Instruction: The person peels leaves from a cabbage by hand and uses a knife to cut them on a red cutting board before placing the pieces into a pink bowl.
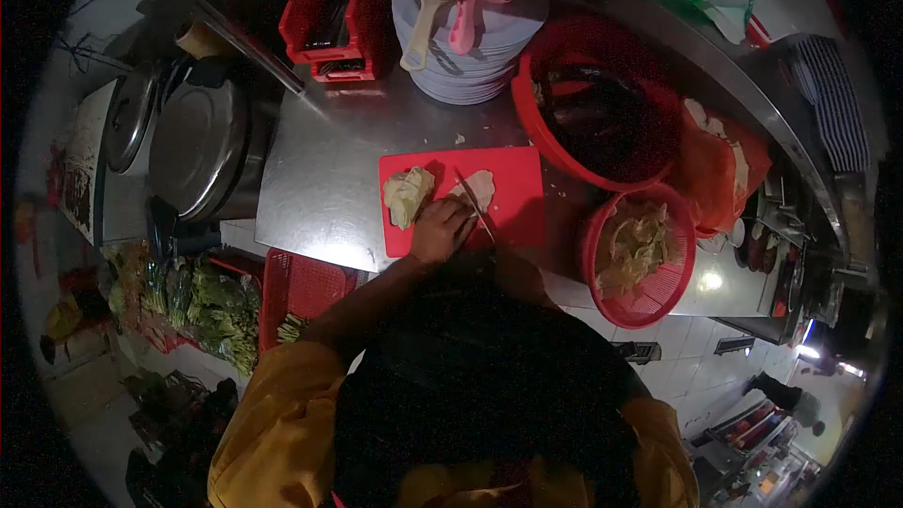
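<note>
A red cutting board (pixel 517 169) lies on the steel table. My left hand (pixel 442 229) rests on it with fingers curled together, pressing the edge of a pale, flat piece of food (pixel 481 186). Over that piece slants the thin blade of a knife (pixel 473 198). My right hand (pixel 513 271), mostly in shadow at the board's near edge, is closed around the knife's handle end. Left of my left hand sits a pale, wrinkled lump of food (pixel 407 196), perhaps cabbage. Small pale scraps lie near the blade.
Right of the board stand a red basket (pixel 644 315) of pale cut pieces and a large red tub (pixel 555 146) with dark contents. Stacked plates (pixel 461 85) and a red cutlery holder (pixel 343 71) are behind. Pots (pixel 199 146) and leafy greens (pixel 202 301) are left.
</note>
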Demonstrator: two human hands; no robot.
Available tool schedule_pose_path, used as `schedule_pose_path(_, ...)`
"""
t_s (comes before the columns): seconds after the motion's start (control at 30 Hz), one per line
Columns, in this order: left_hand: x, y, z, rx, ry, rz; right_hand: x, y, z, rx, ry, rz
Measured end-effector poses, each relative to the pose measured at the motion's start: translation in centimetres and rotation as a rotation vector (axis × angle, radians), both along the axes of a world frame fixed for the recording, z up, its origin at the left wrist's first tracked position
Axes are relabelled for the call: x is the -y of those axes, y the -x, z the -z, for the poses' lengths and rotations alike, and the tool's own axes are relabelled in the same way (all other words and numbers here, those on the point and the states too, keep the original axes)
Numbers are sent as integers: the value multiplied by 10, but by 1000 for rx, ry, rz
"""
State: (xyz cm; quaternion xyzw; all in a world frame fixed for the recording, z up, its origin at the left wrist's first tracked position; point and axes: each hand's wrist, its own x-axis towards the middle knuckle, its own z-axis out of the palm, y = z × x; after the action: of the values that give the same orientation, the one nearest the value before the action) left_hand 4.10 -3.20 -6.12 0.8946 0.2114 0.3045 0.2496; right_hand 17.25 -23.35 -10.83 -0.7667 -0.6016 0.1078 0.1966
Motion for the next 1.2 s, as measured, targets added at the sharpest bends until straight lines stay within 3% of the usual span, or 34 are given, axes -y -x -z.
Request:
schedule_pose_path(0.13, 2, 3, -4, -10, 69, -6, -52, -6, -26, -46, 489, -90)
schedule_pose_path(0.2, 3, 8, -25, 32, 49, 24, -64, -7, -63, -63, 585, -89)
schedule_pose_path(0.23, 6, 11, -36, 75, 54, 31, -65, -7, -96, -112, 496, -78)
schedule_pose_path(0.3, 10, 24, -51, 105, 53, 26, -59, -3, -88, -162, 406, -67)
schedule_pose_path(0.33, 11, 30, -64, 125, 106, 0, -54, 2, -45, 23, 98, 15)
schedule_pose_path(0.4, 9, 37, -77, 182, 157, -43, -61, 3, -44, 204, -217, 102)
schedule_pose_path(0.43, 5, 37, -87, 177, 151, -37, -84, -4, -95, 414, 103, -46)
schedule_pose_path(0.5, -4, 33, -108, 155, 42, -35, -114, -21, -97, 611, 421, -187)
schedule_pose_path(0.57, -12, 28, -96, 159, 55, -39, -138, -31, -10, 191, 202, 166)
schedule_pose_path(0.6, -14, 20, -96, 265, 276, -44, -151, -30, 1, -113, 129, 399)
schedule_pose_path(0.63, -17, 15, -94, 368, 499, -45, -152, -35, -27, -112, 117, 402)
schedule_pose_path(0.7, -22, 10, -91, 416, 594, -37, -144, -50, -119, -708, 264, 409)
schedule_pose_path(0.73, -22, 8, -97, 446, 803, -76, -139, -53, -50, -664, -61, 397)
schedule_pose_path(0.77, -19, 6, -100, 469, 1020, -110, -131, -51, -57, -655, -67, 406)
schedule_pose_path(0.8, -21, 9, -95, 502, 1048, -57, -123, -51, -77, -663, -270, 350)
schedule_pose_path(0.87, -16, 0, -95, 459, 1108, -200, -101, -55, -123, -626, -525, 216)
schedule_pose_path(0.93, -11, -13, -94, 389, 1152, -33, -95, -50, -140, -586, -632, 68)
schedule_pose_path(0.97, -2, -21, -115, 268, 1210, -44, -87, -53, -149, -638, -550, 39)
schedule_pose_path(1.03, -1, -20, -103, 201, 1445, 177, -69, -58, -184, -798, -246, 33)
schedule_pose_path(1.1, 5, -29, -150, 134, 1545, 350, -44, -74, -201, -790, -344, 181)
schedule_pose_path(1.13, 2, -29, -161, 136, 1537, 371, -33, -84, -208, -810, -432, 296)
schedule_pose_path(1.17, -3, -24, -169, 77, 1257, 273, -21, -101, -209, -793, -626, 456)
schedule_pose_path(1.2, -9, -19, -170, 24, 977, 170, -5, -131, -234, -387, -640, 678)
